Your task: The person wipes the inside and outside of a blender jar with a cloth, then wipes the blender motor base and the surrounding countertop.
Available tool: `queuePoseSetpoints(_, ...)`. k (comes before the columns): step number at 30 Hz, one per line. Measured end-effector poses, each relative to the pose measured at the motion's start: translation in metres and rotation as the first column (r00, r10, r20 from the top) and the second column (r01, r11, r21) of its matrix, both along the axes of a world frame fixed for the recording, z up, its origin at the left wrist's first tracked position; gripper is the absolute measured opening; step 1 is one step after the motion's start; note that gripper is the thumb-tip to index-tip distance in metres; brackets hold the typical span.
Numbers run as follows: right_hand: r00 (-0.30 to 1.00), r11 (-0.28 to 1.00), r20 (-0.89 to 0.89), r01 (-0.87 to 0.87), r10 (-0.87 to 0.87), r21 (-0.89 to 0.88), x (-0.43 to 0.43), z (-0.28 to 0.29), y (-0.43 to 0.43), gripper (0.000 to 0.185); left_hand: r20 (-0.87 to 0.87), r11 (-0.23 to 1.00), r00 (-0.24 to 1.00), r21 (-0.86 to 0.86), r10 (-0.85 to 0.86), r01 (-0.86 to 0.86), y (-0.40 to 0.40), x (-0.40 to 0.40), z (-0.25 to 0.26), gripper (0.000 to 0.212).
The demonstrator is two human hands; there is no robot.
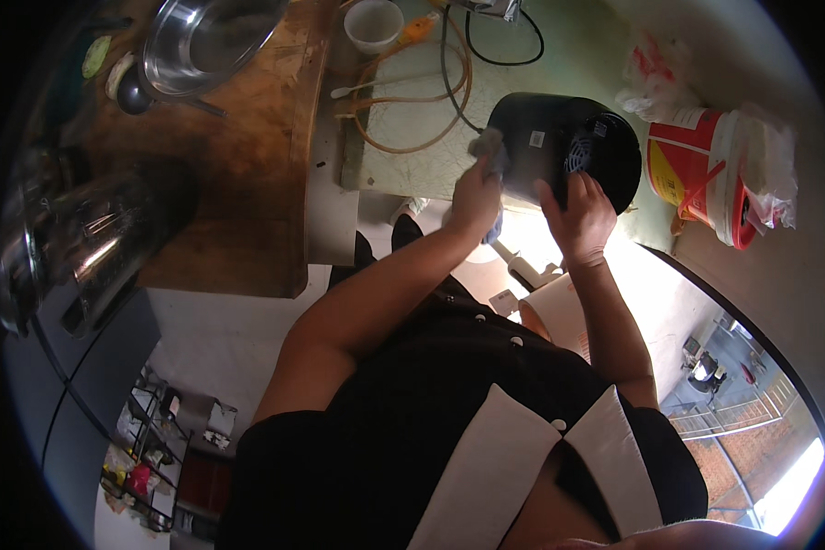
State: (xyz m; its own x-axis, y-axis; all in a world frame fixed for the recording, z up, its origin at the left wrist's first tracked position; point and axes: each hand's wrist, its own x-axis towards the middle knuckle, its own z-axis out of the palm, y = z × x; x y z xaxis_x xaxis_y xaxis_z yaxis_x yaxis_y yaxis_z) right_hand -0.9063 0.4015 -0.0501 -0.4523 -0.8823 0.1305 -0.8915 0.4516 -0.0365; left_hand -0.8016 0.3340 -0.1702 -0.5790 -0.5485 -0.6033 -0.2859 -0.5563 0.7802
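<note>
My left hand (476,196) grips a grey cloth (491,150) and presses it against the side of a black electric appliance (533,172). This rounded appliance has a vent grille and small labels, and seems to lie tipped over on the pale, scratched worktop (412,165). At its near edge, my right hand (581,220) holds the appliance, with bent fingers by the grille and the thumb spread apart. A dark power cord (456,96) runs from the appliance's left side toward the back.
An orange hose (412,148) lies coiled near a white bowl (373,26). To the right, a red and yellow bucket (687,168) stands beside plastic bags (770,172). The wooden table (247,137) at left bears a steel basin (206,51), a ladle (135,93) and a shiny metal vessel (103,240).
</note>
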Motion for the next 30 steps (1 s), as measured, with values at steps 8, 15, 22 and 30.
queuePoseSetpoints(8,1.000,1.000,-0.009,0.010,-0.011,-0.014,0.000,-0.006,0.003,0.037,-0.070,0.990,0.997,-0.141,-0.026,0.016,0.013,0.005,-0.027,0.048)
queuePoseSetpoints(15,0.999,0.999,-0.039,-0.020,0.018,-0.041,-0.001,-0.006,0.001,0.037,0.091,0.930,0.996,-0.367,0.002,0.031,0.004,-0.005,-0.036,0.016)
queuePoseSetpoints(22,0.998,0.997,-0.063,-0.025,0.021,-0.067,-0.004,-0.013,0.003,0.037,0.023,0.792,0.991,-0.598,-0.133,0.121,-0.018,0.001,0.026,0.026)
queuePoseSetpoints(30,1.000,0.998,-0.030,-0.006,0.005,-0.064,-0.003,-0.010,0.002,0.038,0.190,0.737,0.980,-0.655,-0.057,0.170,-0.013,-0.007,-0.023,0.015)
